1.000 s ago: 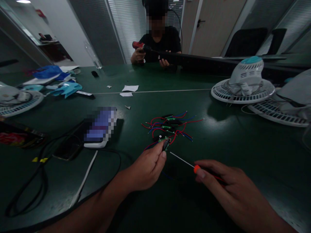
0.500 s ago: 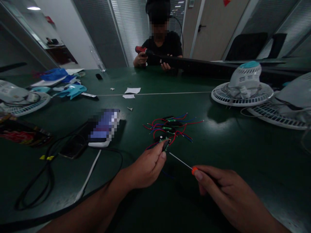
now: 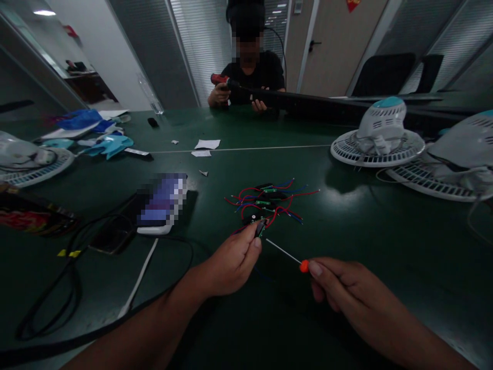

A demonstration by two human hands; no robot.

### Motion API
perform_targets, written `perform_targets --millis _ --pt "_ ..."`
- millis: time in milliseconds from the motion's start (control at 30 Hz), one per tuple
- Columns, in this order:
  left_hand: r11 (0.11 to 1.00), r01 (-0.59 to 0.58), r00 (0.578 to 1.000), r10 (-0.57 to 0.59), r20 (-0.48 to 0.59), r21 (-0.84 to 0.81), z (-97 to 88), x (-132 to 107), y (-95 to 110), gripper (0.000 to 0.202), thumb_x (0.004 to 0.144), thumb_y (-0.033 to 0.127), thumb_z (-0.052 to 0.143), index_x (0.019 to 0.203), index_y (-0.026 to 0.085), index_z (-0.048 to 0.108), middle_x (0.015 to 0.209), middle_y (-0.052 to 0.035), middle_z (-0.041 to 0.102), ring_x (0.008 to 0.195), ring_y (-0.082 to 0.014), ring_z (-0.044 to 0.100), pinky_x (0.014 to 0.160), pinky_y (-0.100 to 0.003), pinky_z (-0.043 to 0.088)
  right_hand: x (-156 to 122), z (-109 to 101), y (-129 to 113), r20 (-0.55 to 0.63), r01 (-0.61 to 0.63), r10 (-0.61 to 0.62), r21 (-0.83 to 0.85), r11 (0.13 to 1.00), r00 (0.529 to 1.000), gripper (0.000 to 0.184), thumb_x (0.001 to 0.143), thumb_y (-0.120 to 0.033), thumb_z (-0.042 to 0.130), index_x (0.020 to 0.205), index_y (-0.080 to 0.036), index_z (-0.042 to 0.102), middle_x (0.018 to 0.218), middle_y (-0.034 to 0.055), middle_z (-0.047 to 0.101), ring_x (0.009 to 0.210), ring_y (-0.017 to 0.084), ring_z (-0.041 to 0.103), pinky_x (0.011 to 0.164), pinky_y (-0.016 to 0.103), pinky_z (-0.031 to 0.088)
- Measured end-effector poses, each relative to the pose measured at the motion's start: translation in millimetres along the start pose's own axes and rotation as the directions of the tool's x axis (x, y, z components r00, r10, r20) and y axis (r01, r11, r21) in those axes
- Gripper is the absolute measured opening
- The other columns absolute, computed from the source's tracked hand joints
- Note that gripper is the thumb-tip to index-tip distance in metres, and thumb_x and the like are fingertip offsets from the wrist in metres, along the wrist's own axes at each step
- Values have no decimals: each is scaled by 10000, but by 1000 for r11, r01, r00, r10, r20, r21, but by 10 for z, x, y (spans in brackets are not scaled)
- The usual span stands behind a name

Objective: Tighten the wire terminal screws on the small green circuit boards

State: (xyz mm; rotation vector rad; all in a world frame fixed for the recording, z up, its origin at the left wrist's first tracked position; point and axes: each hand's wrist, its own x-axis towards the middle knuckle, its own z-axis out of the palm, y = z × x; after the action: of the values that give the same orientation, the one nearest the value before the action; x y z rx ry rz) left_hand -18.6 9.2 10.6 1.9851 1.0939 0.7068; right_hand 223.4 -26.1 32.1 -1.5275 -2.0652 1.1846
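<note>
My left hand (image 3: 234, 259) pinches a small circuit board (image 3: 260, 228) with a black part on it between thumb and fingertips. From the right, my right hand (image 3: 346, 290) grips a screwdriver (image 3: 304, 265) by its orange handle, which the fingers mostly cover. Its thin metal shaft points up and left, the tip just short of the held board. Just beyond my left hand, several similar boards with red and blue wires (image 3: 269, 198) lie in a row on the dark green table (image 3: 308, 329).
Left of my hands lie a phone-like device (image 3: 162, 203) with a blurred screen, a dark phone (image 3: 111, 234) and a black cable (image 3: 75, 288). White fan parts (image 3: 379, 146) stand at the right. Across the table a person (image 3: 250, 77) holds a red power drill (image 3: 219, 79) beside a long black bar (image 3: 319, 105).
The view has shifted slightly to the right. My right hand's grip on the screwdriver has changed a little, with more of the orange handle showing. My left hand still holds the board.
</note>
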Motion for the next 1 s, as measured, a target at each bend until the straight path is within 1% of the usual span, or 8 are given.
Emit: perform_targets --millis 67,233,333,433,567,733,900,1000 --pt "1000 3 1000 -3 -10 6 -1 5 5 308 1013 262 320 1206 124 515 880 -41 587 769 -178 546 757 -353 468 11 8 1 9 -14 14 3 1000 1000 480 1034 -456 321 675 -251 565 603 -27 544 547 150 540 529 263 418" --pt "1000 0 1000 0 7 7 -5 13 -6 261 1011 264 314 1081 141 533 836 -27 568 720 -166 527 717 -345 463 15 25 23 45 -67 65 61 996 997 492 1032 -493 313 707 -247 587 619 -12 585 541 145 566 497 254 436" --pt "1000 -12 1000 12 2 13 -5 13 -13 281 1010 266 315 1147 130 520 865 -38 582 753 -175 540 749 -363 475 17 29 40 71 -90 83 96 991 994 479 1031 -487 319 731 -242 601 627 -5 608 530 136 583 479 241 447" --pt "1000 -21 1000 21 1 15 -7 13 -10 302 1008 267 315 1193 119 502 876 -44 587 774 -182 547 778 -380 483 24 31 35 87 -102 95 75 992 992 451 1026 -466 330 767 -238 619 608 -10 606 508 129 576 457 235 431" --pt "1000 -10 1000 10 8 7 -7 9 -2 267 1014 271 309 1112 139 519 861 -37 576 761 -176 539 769 -373 479 23 34 25 70 -78 77 11 997 995 412 1017 -433 350 800 -233 639 629 0 634 540 137 605 505 252 450" --pt "1000 -4 1000 4 -6 7 -1 0 -4 252 1012 270 311 1122 147 502 805 -8 530 719 -167 508 729 -354 462 24 44 39 65 -67 65 20 998 996 382 1010 -433 360 866 -234 653 700 15 674 591 151 635 551 270 481" --pt "1000 -11 1000 11 1 10 -3 5 -20 229 1011 265 316 1041 156 516 791 0 517 689 -155 486 700 -340 445 43 44 7 56 -76 76 12 997 996 360 992 -453 378 878 -240 645 739 25 687 601 161 626 548 279 479" --pt "1000 -15 1000 15 0 21 -2 11 -26 241 1011 265 318 1067 150 522 793 -1 528 683 -154 491 691 -335 449 49 40 0 55 -86 86 1 996 995 342 988 -451 384 903 -242 640 752 26 695 596 164 611 542 282 468"
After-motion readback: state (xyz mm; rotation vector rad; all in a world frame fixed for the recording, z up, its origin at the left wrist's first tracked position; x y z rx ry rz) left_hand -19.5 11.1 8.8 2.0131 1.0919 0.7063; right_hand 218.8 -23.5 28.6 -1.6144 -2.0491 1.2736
